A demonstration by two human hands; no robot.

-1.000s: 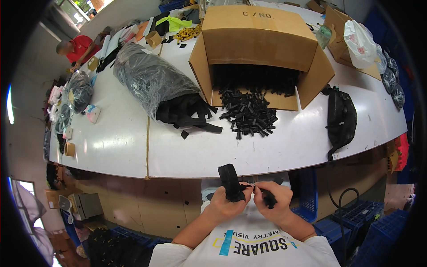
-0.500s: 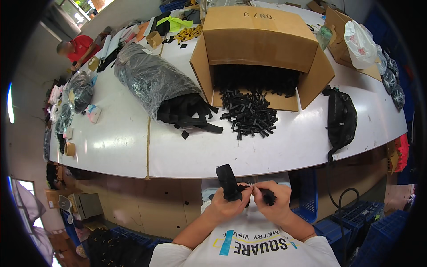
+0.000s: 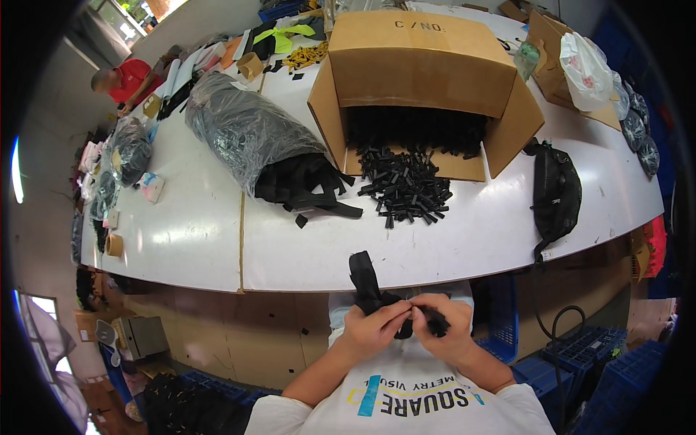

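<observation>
Close to the chest, at six o'clock in the view, the left hand (image 3: 373, 328) and the right hand (image 3: 444, 330) meet with fingertips pinched together on a black webbing strap (image 3: 365, 279), which lies below the near edge of the white table (image 3: 464, 250). Both hands are nearly closed, thumbs against forefingers, and between them sits a small dark piece (a buckle or clip, too small to tell which). From the left hand the strap rises towards twelve o'clock, standing on its own for a short way, so it looks light and limp but with some body; it is likely best taken near the end, where the fingers already pinch it, since a hold farther out would let it flop. Outward at twelve o'clock a heap of black plastic pieces (image 3: 402, 190) spills from an open cardboard box (image 3: 424, 61). At eleven o'clock a clear plastic bag of black straps (image 3: 250, 130) lies on its side, and at two o'clock rests a black pouch (image 3: 555, 190).
</observation>
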